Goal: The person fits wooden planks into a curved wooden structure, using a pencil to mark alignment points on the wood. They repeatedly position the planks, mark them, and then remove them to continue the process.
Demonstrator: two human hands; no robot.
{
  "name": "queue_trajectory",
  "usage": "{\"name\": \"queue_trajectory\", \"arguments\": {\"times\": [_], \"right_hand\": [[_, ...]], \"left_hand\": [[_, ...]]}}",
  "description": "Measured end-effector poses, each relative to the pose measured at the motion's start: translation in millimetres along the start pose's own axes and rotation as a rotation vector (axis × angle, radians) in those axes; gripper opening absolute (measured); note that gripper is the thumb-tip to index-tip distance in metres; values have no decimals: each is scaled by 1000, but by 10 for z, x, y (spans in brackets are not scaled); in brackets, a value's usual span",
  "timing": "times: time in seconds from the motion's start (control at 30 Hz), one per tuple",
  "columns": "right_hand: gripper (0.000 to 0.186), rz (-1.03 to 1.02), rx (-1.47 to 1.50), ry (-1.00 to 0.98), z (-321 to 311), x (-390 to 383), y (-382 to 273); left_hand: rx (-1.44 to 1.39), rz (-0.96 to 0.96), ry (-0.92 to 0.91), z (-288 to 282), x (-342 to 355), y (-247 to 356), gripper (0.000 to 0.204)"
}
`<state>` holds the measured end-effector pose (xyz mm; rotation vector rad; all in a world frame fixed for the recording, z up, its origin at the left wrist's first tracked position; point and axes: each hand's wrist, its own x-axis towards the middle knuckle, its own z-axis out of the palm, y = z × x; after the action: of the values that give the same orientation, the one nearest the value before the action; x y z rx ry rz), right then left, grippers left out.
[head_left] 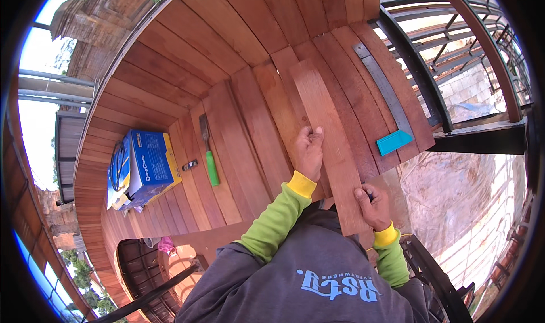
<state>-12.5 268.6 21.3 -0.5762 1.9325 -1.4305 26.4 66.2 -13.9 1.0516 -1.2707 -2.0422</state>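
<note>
My left hand (pixel 309 152) is closed on the left edge of a loose reddish wooden plank (pixel 323 113), which lies lengthwise away from me over the slatted wooden surface (pixel 238 141). Nearer my body, my right hand (pixel 372 206) grips the same plank by its right edge, with a small dark object in its fingers that is too small to name. To the right of the plank lies a metal square (pixel 383 87) with a teal handle (pixel 394 141). A chisel (pixel 210 158) with a green handle rests left of my left hand, beside a small dark item (pixel 189 165).
A blue and yellow box (pixel 145 164) with a cable on it stands at the left. Curved slatted wood (pixel 170 45) rises along the back. Black metal framework (pixel 409 62) borders the right side, above a pale sheet-covered area (pixel 443 198). A dark bar (pixel 164 289) crosses the lower left.
</note>
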Motion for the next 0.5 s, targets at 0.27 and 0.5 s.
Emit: {"name": "queue_trajectory", "arguments": {"times": [0.27,0.5], "right_hand": [[33,96,21,-72,-118,-351,147],[26,16,-30,30,59,-225,42]], "left_hand": [[-9,-8,120,-79,147,93,21],[41,-7,142,-233,413,146,23]]}}
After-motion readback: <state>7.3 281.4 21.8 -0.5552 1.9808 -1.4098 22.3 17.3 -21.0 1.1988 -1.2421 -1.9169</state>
